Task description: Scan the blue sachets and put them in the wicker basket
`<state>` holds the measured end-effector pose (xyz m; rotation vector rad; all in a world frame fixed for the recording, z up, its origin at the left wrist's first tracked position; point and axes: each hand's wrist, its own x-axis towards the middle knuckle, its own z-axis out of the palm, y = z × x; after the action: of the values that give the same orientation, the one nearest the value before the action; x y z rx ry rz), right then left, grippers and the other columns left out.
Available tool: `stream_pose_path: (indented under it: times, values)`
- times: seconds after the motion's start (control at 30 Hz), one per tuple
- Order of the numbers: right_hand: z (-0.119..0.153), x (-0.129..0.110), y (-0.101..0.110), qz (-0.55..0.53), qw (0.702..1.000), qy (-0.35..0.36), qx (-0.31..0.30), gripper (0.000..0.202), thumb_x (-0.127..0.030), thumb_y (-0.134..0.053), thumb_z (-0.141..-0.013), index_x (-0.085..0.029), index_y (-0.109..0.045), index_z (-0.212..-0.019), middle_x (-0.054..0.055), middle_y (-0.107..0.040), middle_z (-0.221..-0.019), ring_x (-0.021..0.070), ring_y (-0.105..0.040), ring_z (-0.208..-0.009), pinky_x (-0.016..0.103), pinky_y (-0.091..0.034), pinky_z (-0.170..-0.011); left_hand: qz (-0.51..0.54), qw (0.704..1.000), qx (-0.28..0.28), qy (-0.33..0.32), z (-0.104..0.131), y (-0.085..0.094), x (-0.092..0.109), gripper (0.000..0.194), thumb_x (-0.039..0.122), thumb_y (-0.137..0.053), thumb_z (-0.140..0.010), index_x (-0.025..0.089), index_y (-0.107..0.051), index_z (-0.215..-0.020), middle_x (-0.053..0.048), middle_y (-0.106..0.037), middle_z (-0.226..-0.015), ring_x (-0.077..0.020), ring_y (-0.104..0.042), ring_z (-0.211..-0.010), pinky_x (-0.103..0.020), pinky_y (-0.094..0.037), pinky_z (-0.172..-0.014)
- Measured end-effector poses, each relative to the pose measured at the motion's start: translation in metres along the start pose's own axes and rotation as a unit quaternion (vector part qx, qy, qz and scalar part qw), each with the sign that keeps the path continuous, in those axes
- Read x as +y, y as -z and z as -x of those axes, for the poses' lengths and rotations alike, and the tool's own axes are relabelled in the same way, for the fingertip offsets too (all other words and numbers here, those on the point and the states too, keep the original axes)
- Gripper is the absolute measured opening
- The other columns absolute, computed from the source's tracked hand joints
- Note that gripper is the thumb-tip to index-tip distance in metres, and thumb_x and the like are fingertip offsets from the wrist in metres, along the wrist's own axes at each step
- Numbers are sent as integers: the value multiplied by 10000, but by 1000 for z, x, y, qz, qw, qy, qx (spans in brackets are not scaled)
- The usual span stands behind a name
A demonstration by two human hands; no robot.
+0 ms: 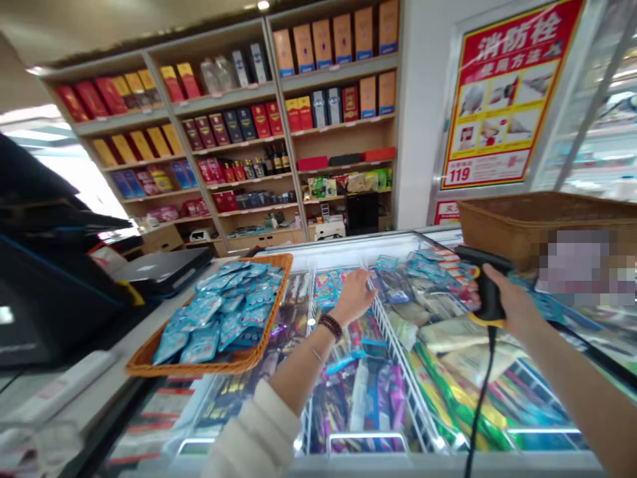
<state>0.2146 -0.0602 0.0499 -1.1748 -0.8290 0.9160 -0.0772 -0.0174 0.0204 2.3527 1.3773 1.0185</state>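
Observation:
My right hand (500, 282) is wrapped round a black and yellow barcode scanner (488, 292), its cord hanging down over the chest freezer (365, 446). My left hand (354, 293), with a beaded bracelet and a ring, is over the middle of the freezer. Its fingers are curled, and whatever they may hold is hidden. Just past it lies a small blue packet (387, 263); more blue packets (428, 263) are spread between the two hands. Left of my left arm, a wicker tray (279, 299) holds a heap of similar blue packets (231, 309).
Wire dividers (398, 358) split the freezer's wrapped goods. A brown basket (497, 229) stands at the right, behind the scanner. On the left are a flat black device (164, 265) and a counter edge (94, 392). Shelves of boxes (243, 126) line the back wall.

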Motion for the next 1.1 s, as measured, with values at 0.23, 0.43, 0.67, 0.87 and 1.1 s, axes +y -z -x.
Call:
stream_pose_path:
  times: [0.23,0.43,0.67,0.87,1.1]
  values:
    - [-11,8,7,-112,990,-79,15,218,-401,-627,-885,-188,-581,-868,-24,-552,-599,101,-474,-440,216,-380,-403,-17,997,-61,40,-87,-109,37,716,502,-689,-845,269,-477,-1489,-153,-297,-1647,-457,-182,-1524,-666,-171,-1200]
    - [-14,20,7,-94,993,-55,41,294,-465,-719,-800,-198,-598,-817,-23,-573,-598,109,-497,-423,223,-398,-368,-67,993,-95,-3,-162,-155,69,706,581,-626,-858,310,-479,-1494,-108,-255,-1676,-469,-68,-1543,-743,-65,-1175]
    - [-16,33,4,-11,999,-7,31,467,-649,-738,-701,-217,-581,-786,-6,-589,-617,124,-512,-409,250,-415,-351,-65,989,-127,44,-173,-181,53,577,627,-550,-880,314,-633,-1358,-115,-401,-1600,-480,-278,-1472,-752,-109,-1151]
    - [-11,34,-2,-32,999,-27,29,443,-595,-803,-670,-216,-605,-782,-23,-583,-590,109,-515,-404,228,-402,-337,-79,992,-83,53,-133,-149,29,445,518,-566,-914,308,-685,-1288,-106,-518,-1493,-423,-394,-1389,-611,-311,-1130]
    - [-2,34,-14,-38,999,-14,0,437,-571,-828,-642,-213,-615,-774,-26,-578,-578,111,-504,-393,235,-392,-332,-103,993,-5,56,-52,-76,-14,376,432,-539,-957,202,-687,-1216,-142,-638,-1288,-306,-515,-1264,-450,-341,-1139]
